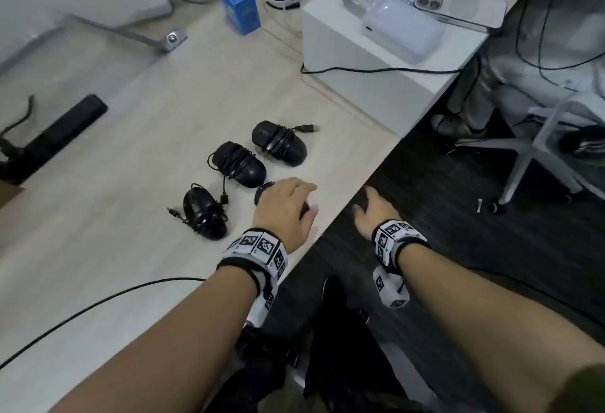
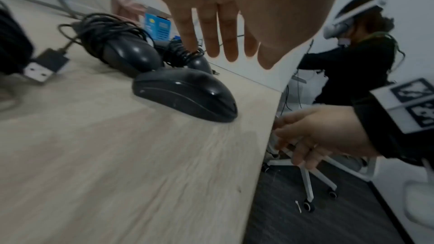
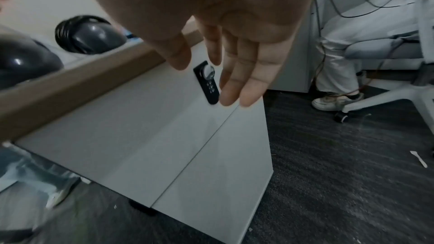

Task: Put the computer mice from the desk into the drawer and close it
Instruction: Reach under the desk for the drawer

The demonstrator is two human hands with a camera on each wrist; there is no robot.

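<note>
Several black wired mice with their cords wrapped round them lie on the pale wooden desk (image 1: 131,265): one (image 1: 279,142) farthest, one (image 1: 238,163) in the middle, one (image 1: 204,216) nearest on the left. A fourth mouse (image 2: 185,96) sits close to the desk's edge. My left hand (image 1: 294,203) hovers just over it, fingers (image 2: 229,44) straight, holding nothing. My right hand (image 1: 370,212) is past the desk edge, lower down. It is open in front of the closed grey drawer front (image 3: 140,127), its fingers (image 3: 246,84) near a black keypad lock (image 3: 207,83).
A white box (image 1: 376,52) with a phone (image 1: 458,6) on it stands at the back right, and a blue carton (image 1: 240,6) behind. A black cable (image 1: 98,304) crosses the near desk. A white office chair (image 1: 540,150) and a seated person (image 2: 352,58) are to the right.
</note>
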